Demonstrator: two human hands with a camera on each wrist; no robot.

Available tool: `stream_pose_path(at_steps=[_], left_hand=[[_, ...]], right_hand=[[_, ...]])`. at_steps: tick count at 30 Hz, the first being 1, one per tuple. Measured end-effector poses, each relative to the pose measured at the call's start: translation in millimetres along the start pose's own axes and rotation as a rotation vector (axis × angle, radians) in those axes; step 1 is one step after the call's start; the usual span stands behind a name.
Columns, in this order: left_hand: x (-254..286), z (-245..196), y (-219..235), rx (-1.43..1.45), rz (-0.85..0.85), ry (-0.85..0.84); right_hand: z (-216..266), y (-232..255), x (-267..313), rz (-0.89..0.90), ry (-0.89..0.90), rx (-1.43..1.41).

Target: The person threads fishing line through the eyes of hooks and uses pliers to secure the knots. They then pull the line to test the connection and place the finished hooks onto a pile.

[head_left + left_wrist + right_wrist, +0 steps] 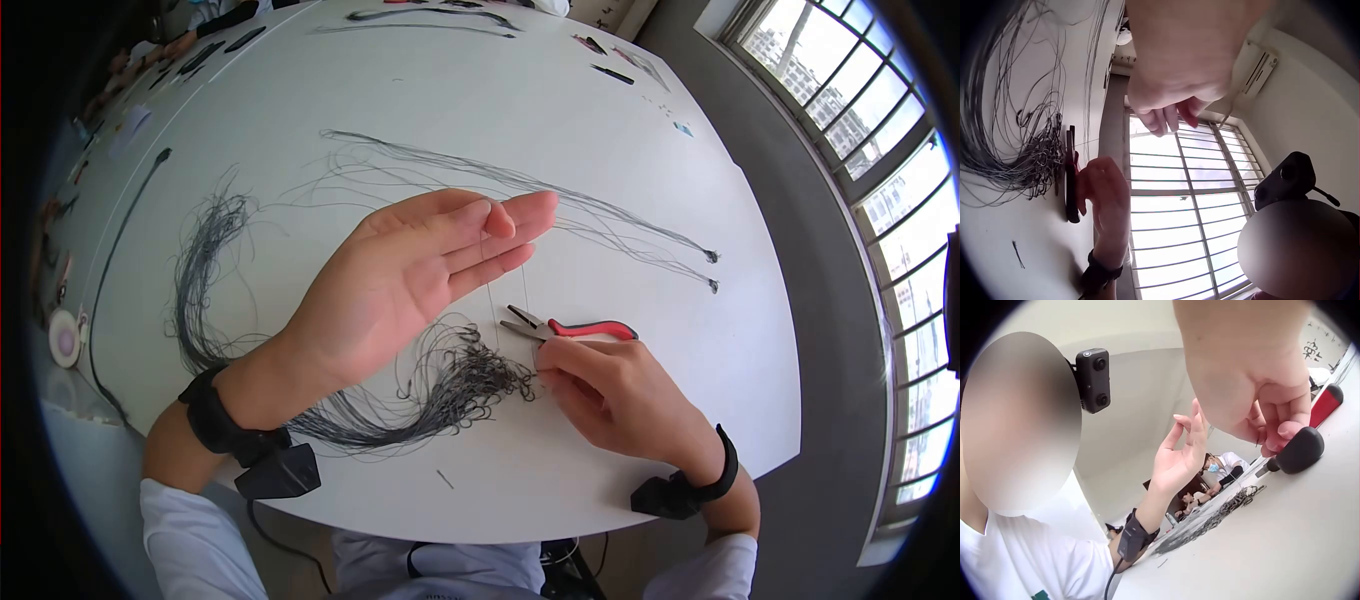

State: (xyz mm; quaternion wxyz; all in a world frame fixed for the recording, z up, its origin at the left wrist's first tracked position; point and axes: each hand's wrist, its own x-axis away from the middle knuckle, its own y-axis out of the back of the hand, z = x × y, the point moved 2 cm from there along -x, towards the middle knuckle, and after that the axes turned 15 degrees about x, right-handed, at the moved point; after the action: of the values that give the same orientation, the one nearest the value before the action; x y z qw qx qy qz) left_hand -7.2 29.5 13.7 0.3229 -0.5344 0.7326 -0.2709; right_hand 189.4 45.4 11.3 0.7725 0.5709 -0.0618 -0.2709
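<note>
My left hand (400, 250) is raised over the table, thumb and index finger pinching a thin strand (490, 290), with the other fingers stretched out. From there the strand hangs toward the looped end of a curved bundle of dark wire-like strands (470, 385). Beside that end, my right hand (620, 395) has its fingers curled and pinches a thin strand close over the table. A small dark bit of it shows at the fingertips in the right wrist view. Pliers with red and black handles (592, 326) lie right by the right hand, jaws parted, one handle partly hidden behind it.
Longer strands with knotted ends (712, 256) stretch across the table (700, 380) beyond my hands. A dark cord (120, 225) lies at left, near a white spool (66, 338). A pen-like tool (612, 75) is at the far right. A short offcut (445, 479) lies near the front edge.
</note>
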Motion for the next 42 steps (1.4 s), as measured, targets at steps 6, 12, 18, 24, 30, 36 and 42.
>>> stream_pose_path(at_steps=[6,12,18,24,30,36,42], left_hand=[[7,15,0,-0.378,0.083,0.046],[15,17,-15,-0.344,0.137,0.441],[9,8,-9,-0.392,-0.036,0.269],[8,13,7,-0.268,-0.089,0.022],[12,15,-2,-0.47,-0.04,-0.018],[14,14,-4,-0.725,-0.005,0.119],[16,9,-18,-0.392,0.075,0.454]], right_hand=[[24,5,3,0.042,0.155,-0.269],[14,31,11,-0.208,-0.102,-1.017],[9,26,8,-0.003,0.048,-0.844],[31,-3,8,0.311,0.266,-0.47],[32,10,3,0.283,0.252,-0.594],[26,28,6,0.009,0.188,-0.855],[0,48,12,-0.562,-0.177,-0.818]])
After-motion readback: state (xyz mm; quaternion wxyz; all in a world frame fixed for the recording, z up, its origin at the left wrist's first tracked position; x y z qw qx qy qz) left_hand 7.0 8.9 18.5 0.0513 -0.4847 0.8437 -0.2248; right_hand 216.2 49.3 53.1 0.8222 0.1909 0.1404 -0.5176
